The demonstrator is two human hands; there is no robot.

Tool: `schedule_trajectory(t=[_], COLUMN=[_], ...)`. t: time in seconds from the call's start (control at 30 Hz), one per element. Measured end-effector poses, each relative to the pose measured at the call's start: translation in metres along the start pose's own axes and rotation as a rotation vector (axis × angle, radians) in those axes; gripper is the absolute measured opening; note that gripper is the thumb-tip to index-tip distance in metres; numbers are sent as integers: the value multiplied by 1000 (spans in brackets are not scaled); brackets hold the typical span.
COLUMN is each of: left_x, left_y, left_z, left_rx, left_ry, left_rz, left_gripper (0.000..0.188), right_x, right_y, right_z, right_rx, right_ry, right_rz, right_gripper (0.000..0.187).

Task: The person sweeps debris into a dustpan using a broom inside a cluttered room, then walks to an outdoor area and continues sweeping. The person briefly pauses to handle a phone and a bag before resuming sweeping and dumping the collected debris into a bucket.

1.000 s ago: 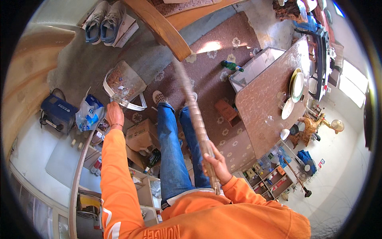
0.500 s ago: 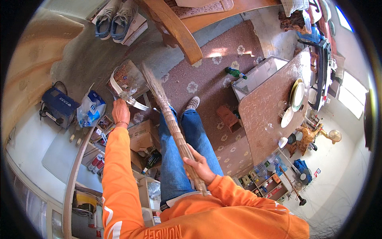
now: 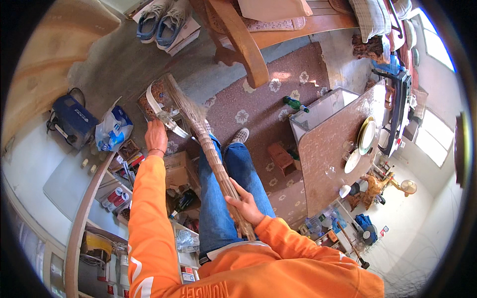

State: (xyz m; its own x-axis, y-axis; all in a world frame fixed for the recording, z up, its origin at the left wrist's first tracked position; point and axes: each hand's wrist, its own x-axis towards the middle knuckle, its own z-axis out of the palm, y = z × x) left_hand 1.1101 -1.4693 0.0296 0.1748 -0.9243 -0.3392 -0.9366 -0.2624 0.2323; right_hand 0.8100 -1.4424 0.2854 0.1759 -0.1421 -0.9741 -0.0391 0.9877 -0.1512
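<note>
My right hand (image 3: 244, 204) grips the bound stalk handle of a straw broom (image 3: 208, 149), close to my waist. The broom slants up and left, and its bristle end lies against a dustpan (image 3: 158, 102) on the floor. My left hand (image 3: 156, 137) reaches forward and holds the near edge of that dustpan, which has a pale band across it and brownish debris inside. Both arms wear orange sleeves. My legs in blue jeans stand just right of the broom.
A patterned brown rug (image 3: 278, 99) lies ahead with a green bottle (image 3: 296, 104) on it. A speckled table (image 3: 338, 149) with plates stands right. A wooden chair (image 3: 243, 44) and sneakers (image 3: 161, 22) are ahead. Boxes, a blue bag (image 3: 114, 130) and shelves crowd the left.
The broom has swung left, from pointing ahead over the rug to resting its bristles against the dustpan. My left hand stays on the dustpan. My feet shifted forward.
</note>
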Motion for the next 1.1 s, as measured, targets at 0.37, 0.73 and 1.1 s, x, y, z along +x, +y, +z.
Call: schedule_trajectory(t=[0.37, 0.73, 1.1], left_x=[0, -17, -78], left_y=[-4, -17, 12], left_z=[0, -6, -17], left_rx=[-29, -72, -295], left_ry=[-18, 47, 93], left_rz=[3, -98, -654], left_gripper=[13, 14, 22], right_x=[8, -57, -13], right_y=[13, -64, -136], right_z=[1, 0, 20], right_rx=[-16, -150, -660], right_ry=[170, -36, -140], right_rz=[-48, 36, -90], right_gripper=[73, 72, 71])
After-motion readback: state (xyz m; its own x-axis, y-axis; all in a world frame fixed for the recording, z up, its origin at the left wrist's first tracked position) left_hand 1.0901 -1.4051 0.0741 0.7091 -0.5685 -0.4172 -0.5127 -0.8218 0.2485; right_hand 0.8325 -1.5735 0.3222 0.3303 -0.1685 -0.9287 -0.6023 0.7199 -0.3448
